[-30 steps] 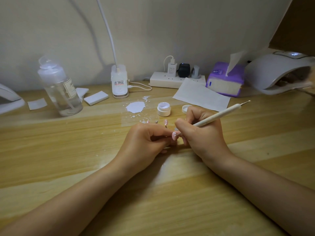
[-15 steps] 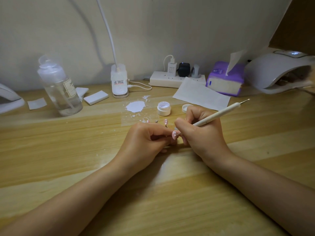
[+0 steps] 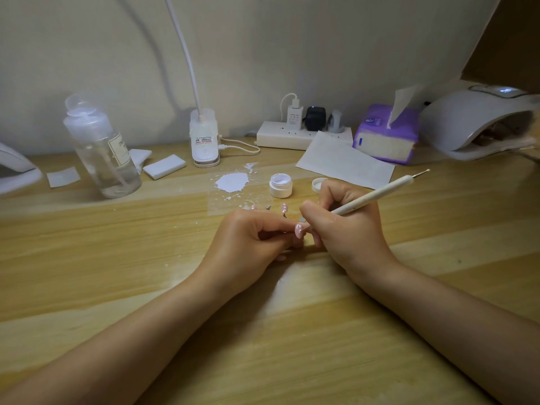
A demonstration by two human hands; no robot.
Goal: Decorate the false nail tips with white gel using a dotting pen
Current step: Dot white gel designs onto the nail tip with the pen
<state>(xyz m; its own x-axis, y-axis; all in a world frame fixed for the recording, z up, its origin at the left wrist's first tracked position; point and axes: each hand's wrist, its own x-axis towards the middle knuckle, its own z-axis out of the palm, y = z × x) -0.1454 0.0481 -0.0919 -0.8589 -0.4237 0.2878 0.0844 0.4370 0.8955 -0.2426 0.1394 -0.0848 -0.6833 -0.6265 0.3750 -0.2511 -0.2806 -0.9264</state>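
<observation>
My left hand (image 3: 248,242) pinches a pink false nail tip (image 3: 299,230) with white dots on it, held just above the wooden table. My right hand (image 3: 344,226) grips a white dotting pen (image 3: 377,195) like a pencil; its lower tip touches the nail tip, and its far metal end points up to the right. Behind the hands, another pink nail tip (image 3: 284,208) stands on a small holder. An open white gel jar (image 3: 280,185) sits beyond, its lid (image 3: 318,184) to the right. A white gel smear (image 3: 233,182) lies on a clear film.
A clear liquid bottle (image 3: 102,153) stands at the left, white pads (image 3: 164,166) beside it. A lamp base (image 3: 204,141), a power strip (image 3: 287,135), a sheet of paper (image 3: 344,163), a purple tissue pack (image 3: 385,135) and a nail curing lamp (image 3: 479,124) line the back.
Hardly anything differs: both hands stay together over the nail tip, and the pen's far end shifted only slightly.
</observation>
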